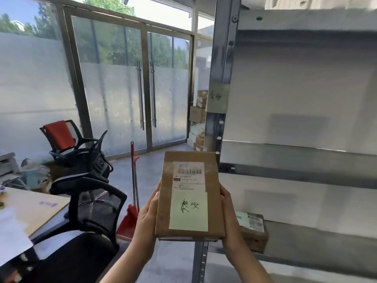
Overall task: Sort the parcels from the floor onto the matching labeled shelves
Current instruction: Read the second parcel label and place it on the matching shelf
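I hold a flat brown cardboard parcel [189, 193] flat in front of me, top face up. It carries a white shipping label with a barcode and a pale green note with handwritten characters. My left hand [148, 215] grips its left edge and my right hand [229, 219] grips its right edge. The parcel hovers just left of a grey metal shelf unit [285, 152]. A pale green handwritten label [217, 98] is stuck on the shelf's front post. Another brown parcel [254, 229] lies on a lower shelf, near my right hand.
Black mesh office chairs [95, 205] and one with a red back [59, 135] crowd the left. A red broom and dustpan [132, 190] stand by them. A wooden desk [34, 209] is at lower left. Glass doors [146, 88] are ahead, and stacked boxes [199, 117] sit behind the shelf post.
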Action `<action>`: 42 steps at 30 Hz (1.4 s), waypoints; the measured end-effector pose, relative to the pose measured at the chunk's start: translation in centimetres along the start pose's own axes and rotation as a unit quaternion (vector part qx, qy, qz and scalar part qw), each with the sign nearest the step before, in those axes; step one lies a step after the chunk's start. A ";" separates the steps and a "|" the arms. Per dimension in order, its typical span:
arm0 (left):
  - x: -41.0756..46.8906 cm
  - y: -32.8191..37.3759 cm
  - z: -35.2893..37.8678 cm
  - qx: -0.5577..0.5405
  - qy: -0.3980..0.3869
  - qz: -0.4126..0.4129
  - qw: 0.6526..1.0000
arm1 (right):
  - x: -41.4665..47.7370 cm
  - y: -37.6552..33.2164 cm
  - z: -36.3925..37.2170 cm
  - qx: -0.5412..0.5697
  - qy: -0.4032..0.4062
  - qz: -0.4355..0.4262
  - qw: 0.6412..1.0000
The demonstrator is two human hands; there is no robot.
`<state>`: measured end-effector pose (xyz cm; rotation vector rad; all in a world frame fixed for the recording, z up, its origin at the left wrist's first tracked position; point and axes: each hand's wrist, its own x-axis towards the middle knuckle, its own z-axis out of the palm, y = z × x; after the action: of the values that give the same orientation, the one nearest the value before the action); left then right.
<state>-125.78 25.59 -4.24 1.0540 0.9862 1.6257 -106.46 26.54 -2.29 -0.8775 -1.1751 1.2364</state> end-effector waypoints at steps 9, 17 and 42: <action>2.4 0.8 2.9 -0.014 -0.026 0.000 1.000 | 2.8 -1.6 -2.1 -0.044 0.067 -0.034 0.996; 2.2 0.2 5.1 -0.021 -0.037 0.008 0.999 | 3.2 -2.2 -4.0 -0.037 0.068 -0.053 0.996; 0.6 -0.9 12.8 -0.004 -0.072 0.018 0.997 | 1.2 -5.5 -11.4 -0.036 0.088 -0.085 0.992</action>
<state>-113.64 28.06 -0.97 1.1718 0.8692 1.5572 -94.18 27.97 0.73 -0.9012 -1.1333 0.9647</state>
